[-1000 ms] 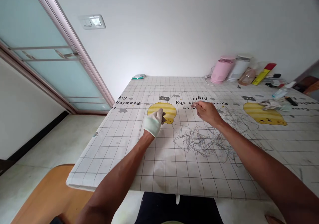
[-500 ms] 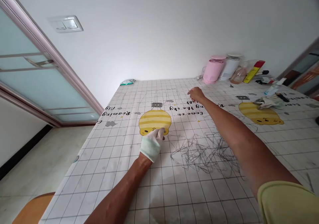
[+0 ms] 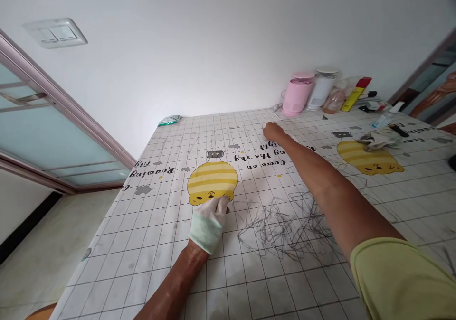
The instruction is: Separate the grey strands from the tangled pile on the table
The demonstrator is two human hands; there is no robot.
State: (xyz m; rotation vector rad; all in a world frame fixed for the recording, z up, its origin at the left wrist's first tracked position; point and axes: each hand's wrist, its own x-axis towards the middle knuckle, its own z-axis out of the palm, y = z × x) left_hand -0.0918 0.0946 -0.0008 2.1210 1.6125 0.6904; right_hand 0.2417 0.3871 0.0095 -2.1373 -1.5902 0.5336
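Observation:
My left hand (image 3: pixel 211 218), in a white glove with a pale green cuff, rests low over the printed yellow bear (image 3: pixel 212 180), its fingers pinched together; whatever they grip is too small to make out. Farther back, my bare right hand (image 3: pixel 273 132) is closed near the printed words, and its fingertips are largely hidden. A loose tangle of thin dark thread or wire (image 3: pixel 285 227) lies on the cloth to the right of the gloved hand. Faint thin strands show on the cloth (image 3: pixel 171 258) toward the back.
Against the wall stand a pink device (image 3: pixel 298 94), a white device (image 3: pixel 321 89), a spray bottle (image 3: pixel 335 99) and a yellow can (image 3: pixel 354 97). A crumpled glove (image 3: pixel 383 138) lies at the right, near a clear bottle (image 3: pixel 386 117). A green-edged packet (image 3: pixel 170 120) sits at the back left corner.
The view has shifted, so the door and wall switch sit farther left. My right hand appears more tightly closed, while my left hand keeps its pinch by the bear.

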